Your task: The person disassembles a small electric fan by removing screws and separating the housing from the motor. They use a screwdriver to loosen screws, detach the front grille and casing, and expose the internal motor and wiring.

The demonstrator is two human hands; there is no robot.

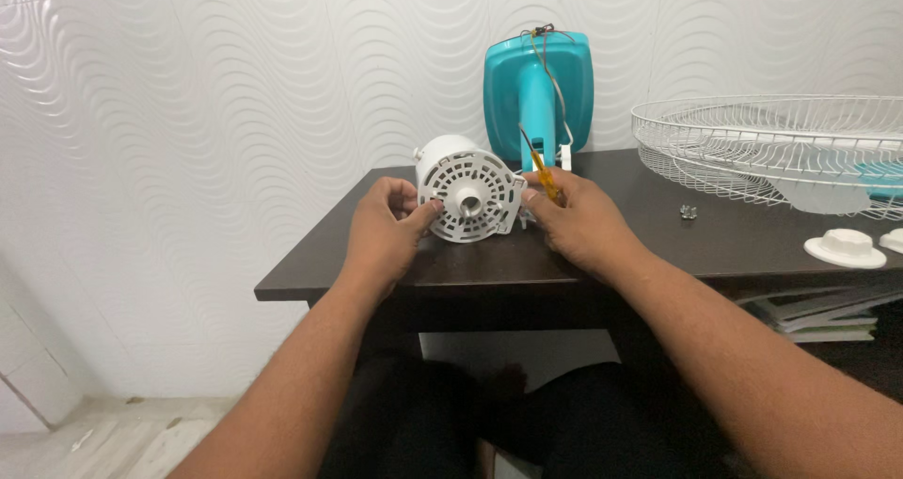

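White wavy-patterned wall panels back a dark brown surface, and the person sits close to its front edge with both arms stretched forward. At the middle stands a white fan motor housing, a short drum lying on its side so that its slotted round face and central hub look straight back at the person; its axis runs from the person toward the wall. The left hand is nearer and steadies it, grip closed on the left rim with the thumb laid over the slotted face. The right hand sits just beside the housing's right edge, fingers wrapped around a yellow-handled screwdriver whose handle sticks up and slightly leftward; I cannot see where its tip meets the housing. Behind, a teal fan base leans against the wall with loose wires hanging over it. Well to the right lie a white wire fan guard, a small nut and a white round cap
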